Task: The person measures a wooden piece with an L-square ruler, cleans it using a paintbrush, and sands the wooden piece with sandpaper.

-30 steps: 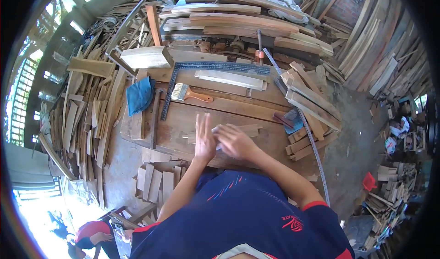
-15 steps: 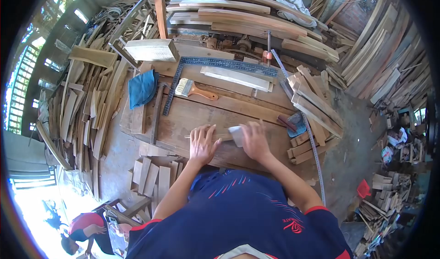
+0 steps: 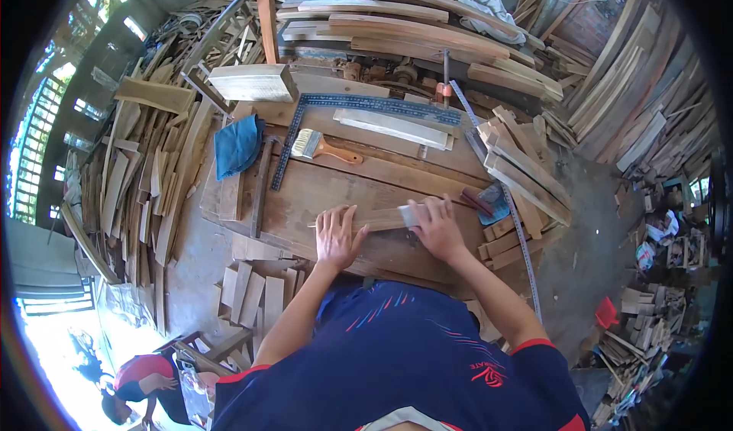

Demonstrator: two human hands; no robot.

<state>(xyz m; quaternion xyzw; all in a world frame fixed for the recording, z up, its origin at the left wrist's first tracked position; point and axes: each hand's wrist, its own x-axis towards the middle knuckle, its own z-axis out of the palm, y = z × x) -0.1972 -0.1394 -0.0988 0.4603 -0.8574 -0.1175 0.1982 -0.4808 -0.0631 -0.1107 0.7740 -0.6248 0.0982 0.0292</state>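
A narrow wooden strip [image 3: 374,219] lies across the front of the workbench [image 3: 305,194]. My left hand [image 3: 337,236] holds its left end down, with the fingers over the top and the thumb toward the right. Farther right along the strip, my right hand [image 3: 439,229] grips a pale sheet that looks like sandpaper [image 3: 409,216] against the wood. Motion blurs the fingers and the sheet a little. Beyond my hands lies a paintbrush [image 3: 328,148] with a wooden handle. A hammer [image 3: 264,187] rests to the left of my left hand.
A steel square [image 3: 366,104], a planed wooden piece [image 3: 393,129] and a blue cloth [image 3: 237,147] lie on the bench. A wooden block [image 3: 252,84] stands at the back left. Stacked offcuts [image 3: 527,171] and a measuring tape [image 3: 524,248] are at the right. Another person [image 3: 149,377] bends at lower left.
My right hand has slid to the right along the wooden strip with the pale sheet, uncovering more wood between my hands. My left hand stays in nearly the same place.
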